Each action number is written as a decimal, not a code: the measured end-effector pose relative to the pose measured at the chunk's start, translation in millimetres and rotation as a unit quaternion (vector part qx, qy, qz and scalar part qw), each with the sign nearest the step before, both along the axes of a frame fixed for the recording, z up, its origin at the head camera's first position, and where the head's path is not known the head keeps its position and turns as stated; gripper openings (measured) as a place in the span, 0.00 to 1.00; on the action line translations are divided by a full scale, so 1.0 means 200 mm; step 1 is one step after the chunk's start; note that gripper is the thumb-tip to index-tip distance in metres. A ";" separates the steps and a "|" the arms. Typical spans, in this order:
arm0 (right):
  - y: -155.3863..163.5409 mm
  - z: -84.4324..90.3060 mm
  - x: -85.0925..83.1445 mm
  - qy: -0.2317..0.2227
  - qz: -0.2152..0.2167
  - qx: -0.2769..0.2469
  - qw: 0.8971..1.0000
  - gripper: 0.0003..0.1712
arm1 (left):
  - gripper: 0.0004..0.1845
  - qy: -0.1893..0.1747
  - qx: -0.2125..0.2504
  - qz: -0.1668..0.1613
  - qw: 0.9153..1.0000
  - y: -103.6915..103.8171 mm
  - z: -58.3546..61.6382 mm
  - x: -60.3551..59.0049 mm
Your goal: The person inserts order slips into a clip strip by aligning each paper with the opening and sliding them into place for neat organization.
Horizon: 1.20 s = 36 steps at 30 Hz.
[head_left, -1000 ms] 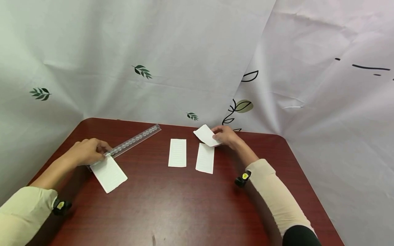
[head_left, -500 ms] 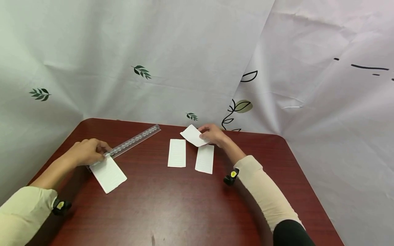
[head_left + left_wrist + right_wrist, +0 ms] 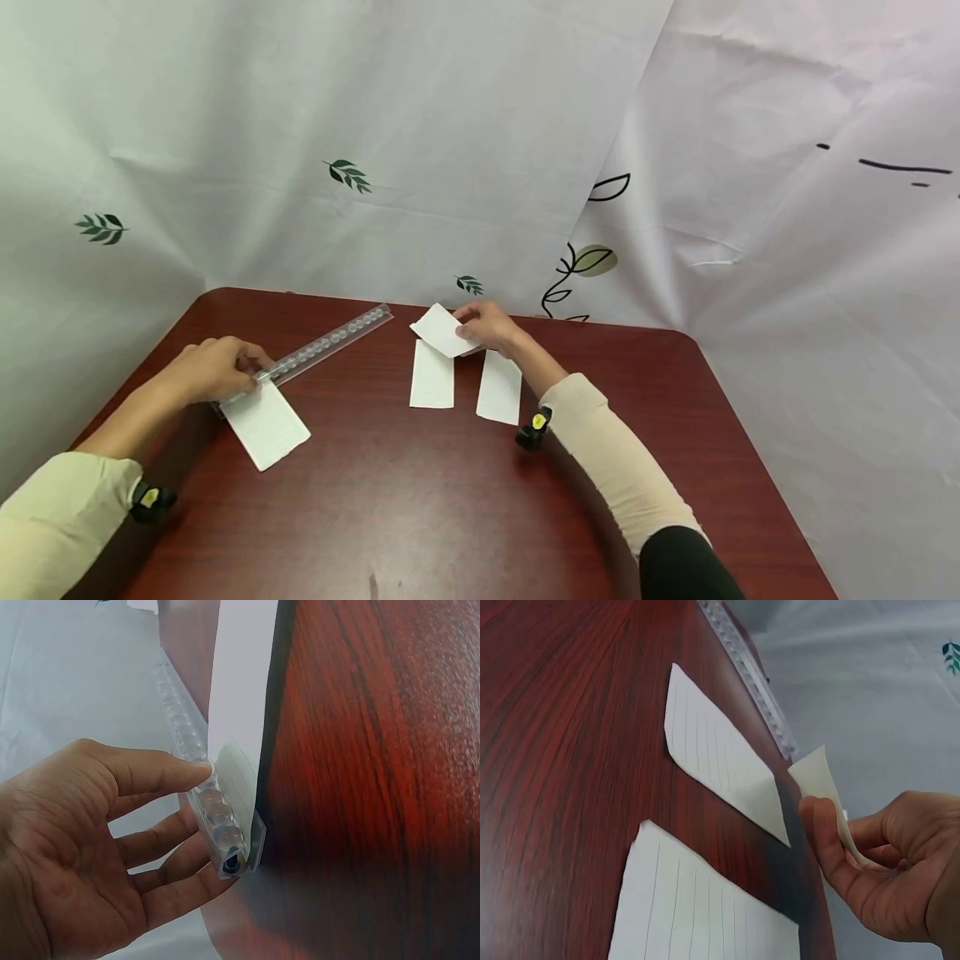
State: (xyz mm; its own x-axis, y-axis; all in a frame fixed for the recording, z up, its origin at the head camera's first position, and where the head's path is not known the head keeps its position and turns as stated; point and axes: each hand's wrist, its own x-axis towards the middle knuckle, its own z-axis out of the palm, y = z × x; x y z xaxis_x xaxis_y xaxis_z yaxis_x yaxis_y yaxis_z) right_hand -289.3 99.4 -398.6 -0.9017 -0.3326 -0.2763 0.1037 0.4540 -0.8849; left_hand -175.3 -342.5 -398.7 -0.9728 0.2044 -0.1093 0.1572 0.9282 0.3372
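Note:
My left hand (image 3: 213, 371) grips the near end of a clear plastic strip (image 3: 330, 342) with a row of rounded bumps. In the left wrist view, the thumb lies on the bumpy side and the fingers curl beneath. A white paper slip (image 3: 267, 427) stands with one edge in the groove of the strip. My right hand (image 3: 487, 325) pinches another white paper slip (image 3: 817, 776) between thumb and fingers, raised near the table's back edge. In the head view it overlaps the far end of a lined slip (image 3: 432, 375). A second lined slip (image 3: 499, 387) lies just right of that one.
The dark red wooden table (image 3: 420, 508) has rounded back corners. A pale cloth backdrop (image 3: 450, 150) with leaf prints hangs right behind it. The strip slants from the left side toward the back edge.
My right hand has moved left with its paper slip, from above the right lined slip to above the left one. The left hand, strip and its slip have stayed put.

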 end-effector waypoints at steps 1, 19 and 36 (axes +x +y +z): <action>-0.02 0.00 0.00 0.003 0.002 0.004 1.000 0.23 | 0.18 -0.001 0.000 0.000 1.000 0.00 0.00 0.00; -0.27 -0.03 -0.01 0.017 0.019 0.004 1.000 0.23 | 0.19 -0.005 -0.005 -0.004 1.000 -0.01 0.00 -0.01; -0.39 -0.07 -0.06 -0.011 0.013 -0.009 1.000 0.21 | 0.19 -0.009 0.000 0.003 1.000 -0.01 0.00 -0.01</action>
State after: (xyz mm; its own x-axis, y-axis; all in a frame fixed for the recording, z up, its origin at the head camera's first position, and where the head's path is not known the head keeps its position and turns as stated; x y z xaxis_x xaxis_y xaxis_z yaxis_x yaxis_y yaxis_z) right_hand -301.6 21.0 -412.6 -0.8864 -0.3619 -0.2888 0.1106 0.4403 -0.8910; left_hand -176.9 -343.9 -399.3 -0.9718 0.1989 -0.1268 0.1457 0.9289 0.3404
